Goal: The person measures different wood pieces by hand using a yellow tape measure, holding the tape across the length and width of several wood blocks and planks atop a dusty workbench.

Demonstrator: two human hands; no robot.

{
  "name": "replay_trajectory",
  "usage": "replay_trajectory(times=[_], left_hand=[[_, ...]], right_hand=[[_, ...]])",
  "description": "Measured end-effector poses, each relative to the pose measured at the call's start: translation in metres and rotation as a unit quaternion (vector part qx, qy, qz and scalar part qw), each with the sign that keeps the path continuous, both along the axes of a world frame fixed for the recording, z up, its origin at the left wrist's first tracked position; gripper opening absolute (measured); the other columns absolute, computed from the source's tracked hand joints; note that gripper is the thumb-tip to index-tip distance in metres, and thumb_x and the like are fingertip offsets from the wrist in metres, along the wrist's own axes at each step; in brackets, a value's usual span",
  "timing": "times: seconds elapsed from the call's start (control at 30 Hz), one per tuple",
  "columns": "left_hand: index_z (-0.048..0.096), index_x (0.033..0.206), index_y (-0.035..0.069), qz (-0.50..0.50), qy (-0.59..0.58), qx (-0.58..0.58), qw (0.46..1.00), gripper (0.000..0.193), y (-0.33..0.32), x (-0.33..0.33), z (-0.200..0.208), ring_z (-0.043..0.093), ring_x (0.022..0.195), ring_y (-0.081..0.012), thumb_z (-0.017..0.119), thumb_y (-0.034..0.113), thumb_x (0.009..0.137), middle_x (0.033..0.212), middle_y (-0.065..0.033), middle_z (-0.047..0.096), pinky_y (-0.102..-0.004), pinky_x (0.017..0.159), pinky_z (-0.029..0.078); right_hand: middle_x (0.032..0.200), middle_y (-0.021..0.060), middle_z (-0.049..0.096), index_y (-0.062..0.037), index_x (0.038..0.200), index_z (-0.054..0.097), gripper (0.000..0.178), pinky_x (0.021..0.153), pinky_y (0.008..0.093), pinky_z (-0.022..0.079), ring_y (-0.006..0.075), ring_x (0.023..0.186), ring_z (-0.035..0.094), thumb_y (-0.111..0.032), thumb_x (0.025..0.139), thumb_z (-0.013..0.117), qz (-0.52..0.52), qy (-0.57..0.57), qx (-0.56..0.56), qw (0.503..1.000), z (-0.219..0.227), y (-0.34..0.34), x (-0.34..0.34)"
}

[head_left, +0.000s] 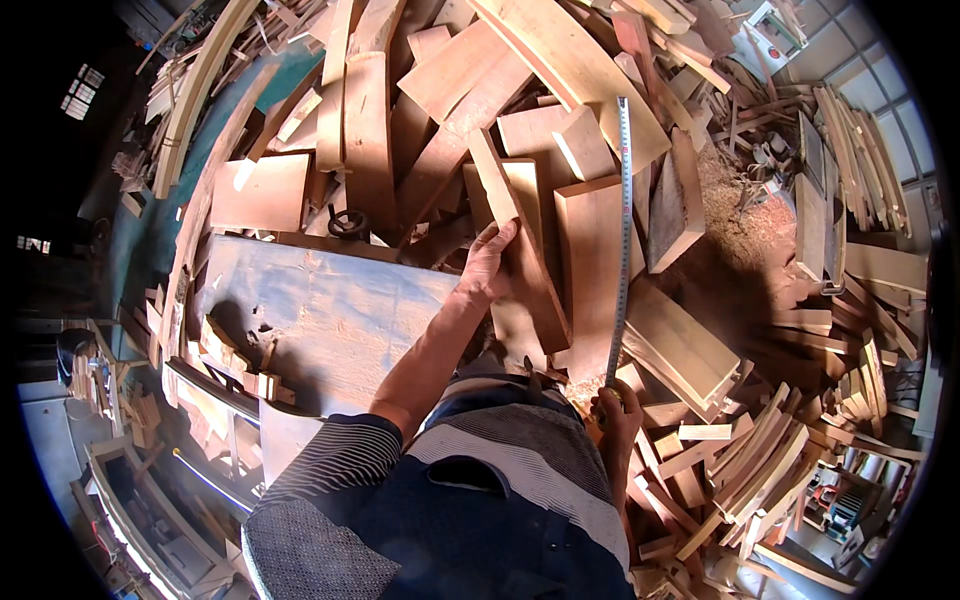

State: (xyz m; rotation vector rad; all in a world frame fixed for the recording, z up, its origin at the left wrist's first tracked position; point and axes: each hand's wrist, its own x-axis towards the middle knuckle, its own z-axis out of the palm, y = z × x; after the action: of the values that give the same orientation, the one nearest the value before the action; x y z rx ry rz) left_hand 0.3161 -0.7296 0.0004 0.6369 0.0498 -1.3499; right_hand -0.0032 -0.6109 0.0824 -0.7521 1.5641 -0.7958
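Note:
My left hand (489, 258) is closed around the edge of a narrow wooden board (534, 278), which stands tilted over the pile, its upper end pointing away from me. Near my right hip, my right hand (618, 408) grips a tape measure whose case is mostly hidden by the fingers. Its blade (625, 215) is drawn out long and straight, running away from me beside a wide, thick plank (590, 255). The blade's far end lies over a long pale board (580, 60).
Boards and offcuts heap up in front of me. A dusty metal machine table (330, 310) lies to the left, a black handwheel (348, 224) at its far edge. Sawdust (755, 225) covers ground at right, near stacked thin strips (755, 475). Another angled plank (685, 350) sits beside my right hand.

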Motion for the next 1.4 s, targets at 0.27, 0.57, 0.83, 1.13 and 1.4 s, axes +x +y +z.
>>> replay_trajectory(times=[0.27,0.57,0.83,1.13,1.4], left_hand=[[0.07,0.127,0.008,-0.016,-0.053,-0.031,0.998,0.034,-0.002,-0.001,-0.022,0.065,0.108,-0.0147,0.074,0.004,0.094,0.116,0.0001,0.072,-0.0342,0.095,0.055],[0.07,0.127,0.008,-0.012,-0.068,-0.012,0.998,0.035,-0.004,0.002,-0.024,0.064,0.109,-0.0143,0.073,0.001,0.093,0.116,0.0002,0.072,-0.0334,0.097,0.053],[0.07,0.124,0.008,-0.01,-0.054,-0.013,0.998,0.031,-0.002,0.002,-0.018,0.067,0.102,-0.0174,0.071,0.001,0.094,0.113,-0.0011,0.072,-0.0371,0.095,0.056],[0.069,0.117,0.011,0.004,0.048,0.026,0.999,0.033,-0.006,-0.001,-0.017,0.067,0.095,-0.0223,0.066,0.039,0.101,0.103,-0.0035,0.07,-0.0406,0.087,0.058],[0.064,0.098,0.016,-0.072,0.147,-0.079,0.983,0.052,-0.001,0.011,-0.02,0.062,0.073,-0.0186,0.054,0.067,0.099,0.09,-0.0013,0.063,-0.0355,0.065,0.053]], right_hand=[[0.091,0.0098,0.07,0.002,0.119,0.069,0.04,0.071,0.0287,0.055,0.0169,0.079,0.069,-0.019,0.086,0.076,0.014,0.011,-0.009,1.0,-0.006,-0.003,-0.004],[0.093,0.0104,0.07,0.0033,0.12,0.069,0.042,0.071,0.0293,0.055,0.0178,0.08,0.069,-0.019,0.086,0.076,0.019,0.016,-0.006,1.0,-0.007,-0.007,-0.003],[0.092,0.01,0.07,0.0031,0.122,0.068,0.042,0.071,0.0282,0.054,0.0164,0.079,0.068,-0.018,0.086,0.077,0.018,0.006,-0.001,1.0,-0.011,-0.009,-0.003],[0.091,0.0075,0.068,0.0051,0.126,0.065,0.047,0.069,0.0259,0.049,0.0138,0.078,0.064,-0.017,0.086,0.075,0.01,0.014,0.01,1.0,-0.007,-0.011,0.0],[0.089,0.0065,0.067,0.0057,0.128,0.063,0.049,0.067,0.0246,0.047,0.0125,0.077,0.063,-0.017,0.085,0.075,-0.004,0.016,0.024,1.0,-0.006,-0.011,0.003]])
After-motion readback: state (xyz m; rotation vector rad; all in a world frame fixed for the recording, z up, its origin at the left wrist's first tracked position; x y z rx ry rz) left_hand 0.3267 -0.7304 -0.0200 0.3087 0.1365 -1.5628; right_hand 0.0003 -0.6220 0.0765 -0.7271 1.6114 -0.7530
